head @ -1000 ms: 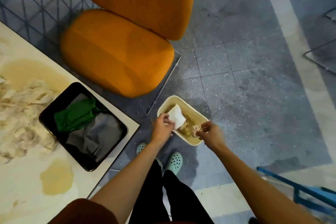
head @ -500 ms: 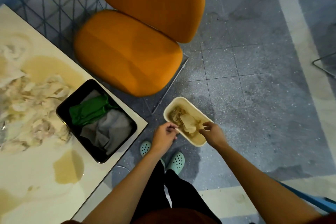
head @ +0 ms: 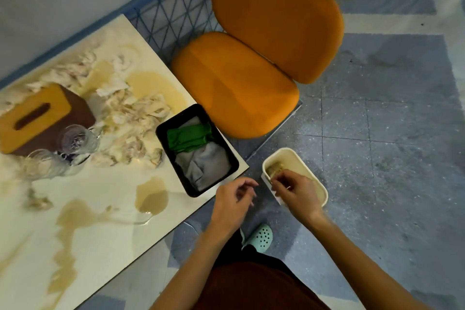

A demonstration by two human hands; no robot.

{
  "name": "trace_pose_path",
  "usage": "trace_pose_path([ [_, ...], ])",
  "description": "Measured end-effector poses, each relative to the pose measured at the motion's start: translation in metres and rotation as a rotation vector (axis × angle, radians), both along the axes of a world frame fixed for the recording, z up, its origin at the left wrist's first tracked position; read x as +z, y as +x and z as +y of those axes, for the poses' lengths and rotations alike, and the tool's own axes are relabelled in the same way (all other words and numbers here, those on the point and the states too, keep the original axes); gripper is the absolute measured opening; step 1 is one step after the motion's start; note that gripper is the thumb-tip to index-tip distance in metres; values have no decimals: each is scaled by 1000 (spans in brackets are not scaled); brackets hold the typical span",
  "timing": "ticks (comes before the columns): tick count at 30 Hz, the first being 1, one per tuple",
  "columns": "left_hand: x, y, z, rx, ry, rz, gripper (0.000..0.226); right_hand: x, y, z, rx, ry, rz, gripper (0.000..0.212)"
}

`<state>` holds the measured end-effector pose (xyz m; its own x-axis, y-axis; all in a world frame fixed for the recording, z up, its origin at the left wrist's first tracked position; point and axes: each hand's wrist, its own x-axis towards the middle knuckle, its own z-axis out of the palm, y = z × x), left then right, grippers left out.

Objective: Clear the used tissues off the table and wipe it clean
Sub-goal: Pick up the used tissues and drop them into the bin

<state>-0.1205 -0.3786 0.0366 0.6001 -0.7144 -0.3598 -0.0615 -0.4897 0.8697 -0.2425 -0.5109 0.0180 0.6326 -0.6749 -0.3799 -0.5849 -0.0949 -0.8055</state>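
A heap of soggy used tissues [head: 130, 118] lies on the cream table [head: 105, 209] among tan puddles [head: 151, 199]. On the floor to the right stands a cream bin [head: 302, 161] with wet tissue [head: 273, 167] inside. My right hand [head: 294, 191] hovers over the bin's near rim, fingers loosely curled, holding nothing I can see. Between bin and table corner, my left hand [head: 232, 199] hangs empty with relaxed fingers. A black tray [head: 198, 191] at the table's corner holds a green cloth [head: 188, 137] and a grey cloth [head: 203, 166].
A wooden tissue box [head: 37, 118] and two glass cups [head: 75, 141] stand on the table's left part. An orange chair [head: 239, 88] sits close behind the tray and bin, with a blue wire rack [head: 176, 12] beside it. Grey floor tiles spread to the right.
The tissues I held have dropped into the bin and both hands have come up empty. My view has swung left, bringing more of the table, the tissue box and the glasses into sight.
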Motion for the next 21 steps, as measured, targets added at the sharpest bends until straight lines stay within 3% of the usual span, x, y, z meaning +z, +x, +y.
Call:
trace_pose_path([
  [11,37,77,97,387,-11,-96,22,62,104,68,334,15,-220,6],
  [16,37,116,141,443,31,-142,24,55,155,102,456,36,-156,8],
  [21,22,176,171,368,112,-227,20,49,205,141,529,32,-22,24],
])
